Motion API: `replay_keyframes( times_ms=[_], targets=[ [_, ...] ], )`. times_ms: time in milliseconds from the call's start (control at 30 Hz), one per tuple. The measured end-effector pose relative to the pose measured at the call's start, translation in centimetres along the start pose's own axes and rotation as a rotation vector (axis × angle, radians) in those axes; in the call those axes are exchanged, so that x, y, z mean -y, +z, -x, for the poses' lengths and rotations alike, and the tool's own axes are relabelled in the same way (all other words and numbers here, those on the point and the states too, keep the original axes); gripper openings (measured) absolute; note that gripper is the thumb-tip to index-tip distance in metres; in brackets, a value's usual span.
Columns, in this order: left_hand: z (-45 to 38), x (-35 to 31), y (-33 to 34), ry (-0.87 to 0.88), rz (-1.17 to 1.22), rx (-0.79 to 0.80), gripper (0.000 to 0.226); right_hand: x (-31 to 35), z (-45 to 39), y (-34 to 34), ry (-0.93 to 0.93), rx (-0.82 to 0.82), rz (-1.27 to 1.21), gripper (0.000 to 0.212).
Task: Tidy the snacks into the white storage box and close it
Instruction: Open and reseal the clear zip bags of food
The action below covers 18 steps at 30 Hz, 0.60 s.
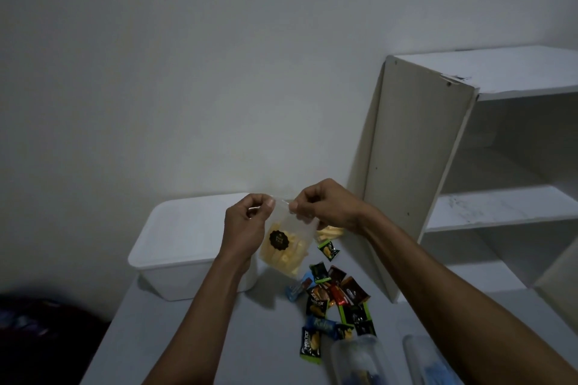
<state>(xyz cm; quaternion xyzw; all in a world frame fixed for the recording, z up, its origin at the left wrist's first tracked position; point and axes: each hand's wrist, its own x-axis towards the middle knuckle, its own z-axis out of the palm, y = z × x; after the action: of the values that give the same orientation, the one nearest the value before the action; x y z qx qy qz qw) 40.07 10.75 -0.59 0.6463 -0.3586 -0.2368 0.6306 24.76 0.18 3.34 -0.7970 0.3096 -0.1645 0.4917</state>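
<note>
While the lidded white plastic storage box (187, 241) sits shut on the tabletop (194, 337), both hands, left (247, 225) and right (325, 206), pinch the clear pouch of yellow snacks (286, 247) by its top edge, likely sealing it.

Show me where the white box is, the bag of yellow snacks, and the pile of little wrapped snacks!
white storage box (184, 228), head view, on its closed lid.
bag of yellow snacks (283, 251), head view, on the lower part with yellow pieces.
pile of small wrapped snacks (339, 297), head view, middle of the heap.
</note>
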Motion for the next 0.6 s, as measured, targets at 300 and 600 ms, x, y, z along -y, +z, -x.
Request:
replay_keyframes(
  times_ms=[300, 600],
  targets=[
    [2.0, -0.8, 2.2, -0.077, -0.191, -0.065, 0.026, -1.3, 0.4, 2.4, 0.041, -0.174, -0.123, 0.019],
    [1.6, -0.6, 2.7, -0.115, -0.109, -0.041, 0.029, -1.7, 0.8, 3.7, 0.149, -0.243, -0.275, 0.016]
  ],
)
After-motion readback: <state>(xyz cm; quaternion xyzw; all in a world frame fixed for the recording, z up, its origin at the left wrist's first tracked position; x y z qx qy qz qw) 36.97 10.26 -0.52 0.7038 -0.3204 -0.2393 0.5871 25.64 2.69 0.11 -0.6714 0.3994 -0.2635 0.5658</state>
